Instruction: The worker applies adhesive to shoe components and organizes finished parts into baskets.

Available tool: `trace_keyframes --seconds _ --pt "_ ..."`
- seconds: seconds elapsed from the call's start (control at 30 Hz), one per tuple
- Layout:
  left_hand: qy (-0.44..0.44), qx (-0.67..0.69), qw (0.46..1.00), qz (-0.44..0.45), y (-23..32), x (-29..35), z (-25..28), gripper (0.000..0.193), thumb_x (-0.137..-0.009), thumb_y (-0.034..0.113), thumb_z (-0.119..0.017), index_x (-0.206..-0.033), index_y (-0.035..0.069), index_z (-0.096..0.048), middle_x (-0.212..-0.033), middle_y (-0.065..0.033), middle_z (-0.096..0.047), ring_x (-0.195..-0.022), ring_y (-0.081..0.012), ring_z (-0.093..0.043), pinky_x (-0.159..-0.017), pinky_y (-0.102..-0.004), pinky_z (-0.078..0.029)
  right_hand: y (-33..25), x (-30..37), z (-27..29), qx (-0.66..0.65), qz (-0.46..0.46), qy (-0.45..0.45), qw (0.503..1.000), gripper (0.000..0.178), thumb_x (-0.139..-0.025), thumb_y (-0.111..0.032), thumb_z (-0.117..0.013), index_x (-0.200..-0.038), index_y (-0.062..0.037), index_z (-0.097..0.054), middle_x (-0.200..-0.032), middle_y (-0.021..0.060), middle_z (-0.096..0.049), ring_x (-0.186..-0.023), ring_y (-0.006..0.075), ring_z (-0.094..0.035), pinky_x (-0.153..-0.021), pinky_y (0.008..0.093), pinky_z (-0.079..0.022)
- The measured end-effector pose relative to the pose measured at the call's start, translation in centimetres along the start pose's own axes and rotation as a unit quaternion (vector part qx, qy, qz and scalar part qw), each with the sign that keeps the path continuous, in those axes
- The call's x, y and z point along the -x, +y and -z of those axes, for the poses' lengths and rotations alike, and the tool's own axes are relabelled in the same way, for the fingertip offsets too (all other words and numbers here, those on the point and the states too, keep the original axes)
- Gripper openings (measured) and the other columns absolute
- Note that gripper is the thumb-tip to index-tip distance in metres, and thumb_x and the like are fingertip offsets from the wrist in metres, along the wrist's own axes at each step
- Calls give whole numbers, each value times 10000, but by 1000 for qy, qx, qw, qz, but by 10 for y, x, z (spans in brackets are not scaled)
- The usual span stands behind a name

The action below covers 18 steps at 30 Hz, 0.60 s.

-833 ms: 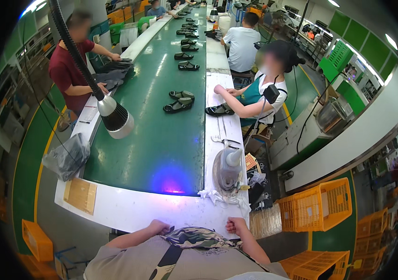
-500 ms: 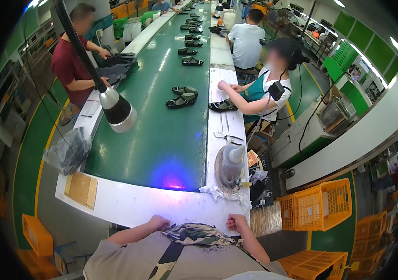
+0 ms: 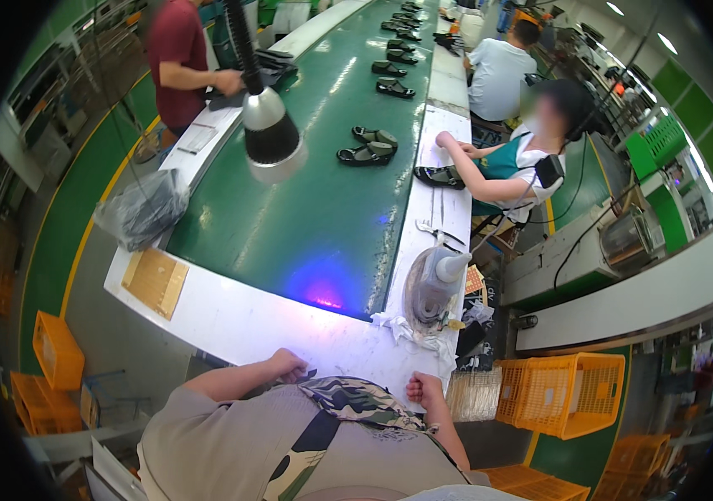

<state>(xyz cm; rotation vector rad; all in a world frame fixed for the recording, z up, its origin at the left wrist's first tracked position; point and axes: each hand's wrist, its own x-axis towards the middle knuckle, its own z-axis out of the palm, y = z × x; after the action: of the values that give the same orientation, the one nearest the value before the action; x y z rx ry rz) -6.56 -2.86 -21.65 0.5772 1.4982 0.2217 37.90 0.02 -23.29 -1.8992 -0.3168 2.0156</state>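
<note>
My left hand [image 3: 288,365] rests closed at the near edge of the white worktop [image 3: 239,321], its fingers curled in and no held object showing. A small dark bit shows beside it; I cannot tell what it is. Also closed in a loose fist, my right hand [image 3: 425,390] lies by the same edge, near crumpled white cloth [image 3: 423,336]. Between the hands is my camouflage apron [image 3: 365,399]. Beyond the worktop, a pair of black shoes [image 3: 368,154] sits on the green conveyor belt [image 3: 289,225], out of reach of both hands.
A squeeze bottle [image 3: 436,280] stands at the right, with a hooked tool [image 3: 440,232] behind it. A lamp [image 3: 273,138] hangs over the belt. Grey plastic bag [image 3: 146,209] and cardboard [image 3: 154,284] lie left. Co-workers flank the belt; an orange crate [image 3: 561,392] is at right.
My view has shifted and tilted, so the belt and bench appear farther right and higher. Both hands stay closed by the worktop edge. The left co-worker's arm has moved over the dark pieces.
</note>
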Motion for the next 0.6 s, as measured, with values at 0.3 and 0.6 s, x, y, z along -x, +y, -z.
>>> trace_keyframes --seconds 0.3,0.6 --pt "-5 16 1000 13 3 8 0 208 -796 192 -672 -735 -7 -687 -622 -105 -637 -469 -205 -618 -403 -306 -495 0 0 -3 7 5 13 1000 263 -913 -325 -590 -851 -69 -588 -666 74 -650 -486 207 -596 -488 374 -523" --pt "-4 14 1000 20 0 5 0 219 -799 204 -671 -742 -7 -685 -629 -116 -650 -465 -210 -623 -400 -305 -498 1 -1 -3 -2 6 10 1000 267 -916 -326 -590 -846 -69 -588 -665 81 -649 -485 208 -594 -481 373 -521"
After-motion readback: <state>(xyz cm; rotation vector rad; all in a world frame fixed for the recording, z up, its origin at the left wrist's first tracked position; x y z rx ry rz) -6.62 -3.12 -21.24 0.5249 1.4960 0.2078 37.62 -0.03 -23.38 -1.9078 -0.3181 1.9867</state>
